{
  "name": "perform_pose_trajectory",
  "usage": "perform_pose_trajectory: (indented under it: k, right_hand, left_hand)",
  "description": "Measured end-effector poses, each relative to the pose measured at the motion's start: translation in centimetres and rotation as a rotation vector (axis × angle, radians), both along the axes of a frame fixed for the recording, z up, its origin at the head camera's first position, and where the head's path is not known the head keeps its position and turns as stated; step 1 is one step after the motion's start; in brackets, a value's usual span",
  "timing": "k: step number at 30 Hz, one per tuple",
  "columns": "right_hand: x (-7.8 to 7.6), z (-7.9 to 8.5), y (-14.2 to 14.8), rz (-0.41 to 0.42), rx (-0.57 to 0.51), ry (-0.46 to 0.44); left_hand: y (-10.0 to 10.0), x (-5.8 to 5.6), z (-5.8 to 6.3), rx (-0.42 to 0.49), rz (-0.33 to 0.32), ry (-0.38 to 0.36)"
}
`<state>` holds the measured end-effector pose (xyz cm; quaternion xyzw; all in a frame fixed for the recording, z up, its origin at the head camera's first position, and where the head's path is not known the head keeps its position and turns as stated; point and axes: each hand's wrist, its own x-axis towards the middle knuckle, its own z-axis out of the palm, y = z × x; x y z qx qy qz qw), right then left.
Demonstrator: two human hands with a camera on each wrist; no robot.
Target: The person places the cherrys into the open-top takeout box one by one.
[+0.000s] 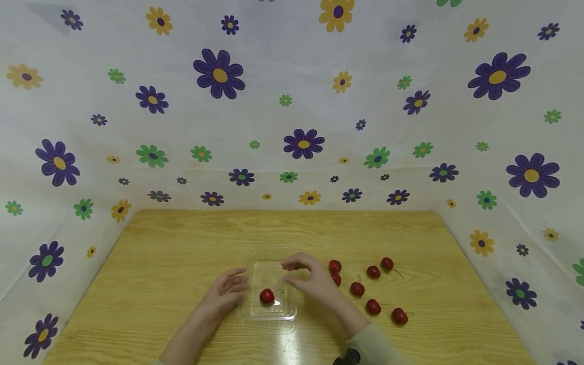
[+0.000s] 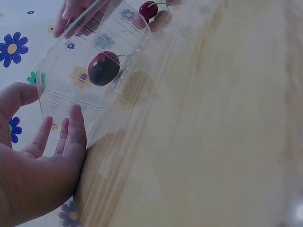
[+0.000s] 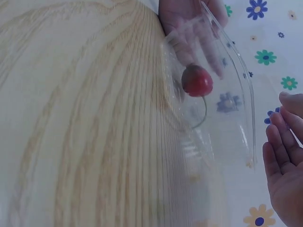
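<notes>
A clear plastic container (image 1: pixel 269 318) stands on the table with one dark red cherry (image 1: pixel 266 296) inside, its thin stem pointing right. Along the container's left side lies my left hand (image 1: pixel 224 294); in the left wrist view its fingertips (image 2: pixel 75 116) touch the clear wall from outside. My right hand (image 1: pixel 315 279) is at the container's right side, with thumb and fingers spread apart and nothing between them. In the right wrist view this hand (image 3: pixel 289 156) is a little way off the container's rim (image 3: pixel 251 104). Fingers of the left hand show blurred through the clear plastic there.
Several loose cherries (image 1: pixel 373 306), some with stems, lie on the wooden table (image 1: pixel 182 238) to the right of my right hand. One cherry (image 1: pixel 335 266) is close beside that hand. A white flower-printed cloth (image 1: pixel 264 116) surrounds the table's back and sides.
</notes>
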<state>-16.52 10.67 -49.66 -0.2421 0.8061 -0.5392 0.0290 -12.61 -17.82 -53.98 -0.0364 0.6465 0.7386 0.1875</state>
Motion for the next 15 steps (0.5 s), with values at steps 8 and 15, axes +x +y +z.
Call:
perform_pose_trajectory:
  k: [8,15]
  right_hand:
    - [-0.3,0.2,1.6,-0.065,-0.008,-0.008]
    - [-0.7,0.4,2.9,-0.105,-0.022,-0.024]
  left_hand:
    - [0.0,0.1,0.0,0.000,-0.008,0.005]
    - [0.0,0.0,0.1,-0.003,-0.013,0.004]
